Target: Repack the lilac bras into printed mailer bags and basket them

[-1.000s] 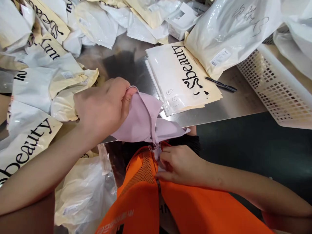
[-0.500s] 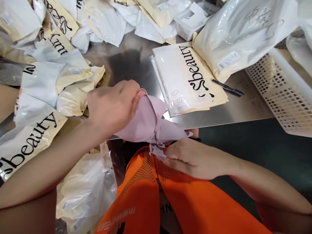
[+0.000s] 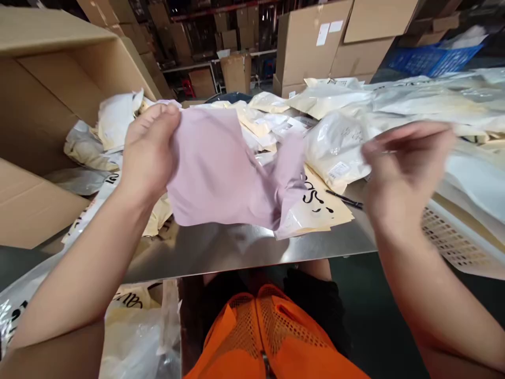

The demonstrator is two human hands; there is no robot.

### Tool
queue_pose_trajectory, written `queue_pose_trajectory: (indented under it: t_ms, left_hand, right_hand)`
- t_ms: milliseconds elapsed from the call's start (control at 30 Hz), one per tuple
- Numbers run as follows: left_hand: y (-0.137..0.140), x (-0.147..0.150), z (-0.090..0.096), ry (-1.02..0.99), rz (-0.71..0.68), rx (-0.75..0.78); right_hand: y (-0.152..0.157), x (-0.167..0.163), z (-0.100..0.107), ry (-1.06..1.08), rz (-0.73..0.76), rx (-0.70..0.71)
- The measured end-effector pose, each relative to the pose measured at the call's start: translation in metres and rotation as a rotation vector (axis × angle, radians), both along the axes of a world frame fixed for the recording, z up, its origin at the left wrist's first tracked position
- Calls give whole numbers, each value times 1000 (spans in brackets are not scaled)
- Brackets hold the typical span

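A smooth lilac garment (image 3: 213,168) hangs spread over the table's front part, its right portion folded and blurred. My left hand (image 3: 152,147) is closed on the garment's upper left edge. My right hand (image 3: 406,173) is raised at the right, apart from the garment; motion smears its fingers, so I cannot tell whether they are open or closed. Beneath the garment's right end lie flat printed mailer bags (image 3: 327,210) with black lettering. A black pen (image 3: 344,199) rests beside them, left of my right hand.
A large open carton (image 3: 71,58) stands at the left with wrapped parcels inside. Filled mailer bags (image 3: 335,100) cover the back of the metal table (image 3: 221,247). A white perforated basket (image 3: 453,237) is at the right. Stacked cartons (image 3: 311,47) stand behind.
My view has tilted up. My left hand has lifted the lilac garment away from my body, and it is more spread out. My right hand has moved up and right, away from it.
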State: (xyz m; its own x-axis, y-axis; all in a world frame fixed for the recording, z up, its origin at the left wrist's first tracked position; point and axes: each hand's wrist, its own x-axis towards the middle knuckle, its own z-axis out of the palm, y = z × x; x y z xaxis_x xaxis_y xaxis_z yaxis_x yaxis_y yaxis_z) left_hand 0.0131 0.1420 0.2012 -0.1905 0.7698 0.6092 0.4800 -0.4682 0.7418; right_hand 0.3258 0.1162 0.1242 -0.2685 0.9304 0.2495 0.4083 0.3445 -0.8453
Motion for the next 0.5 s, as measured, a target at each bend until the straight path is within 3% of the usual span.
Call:
queue_pose_trajectory:
  t_ms: [167, 300, 367, 433, 500]
  left_hand:
    - [-4, 34, 22, 246, 65, 38]
    - [-7, 47, 45, 626, 154, -95]
    - [-7, 50, 59, 847, 150, -216]
    - [-8, 50, 72, 1029, 35, -334]
    - [-11, 45, 84, 1141, -123, -408]
  right_hand:
    - [-38, -74, -26, -29, 170, -115]
    - [-59, -114, -57, 114, 387, -245]
    - [-55, -125, -66, 171, 227, -98]
    - [-41, -133, -71, 150, -40, 126]
    - [-21, -136, -73, 92, -151, 173]
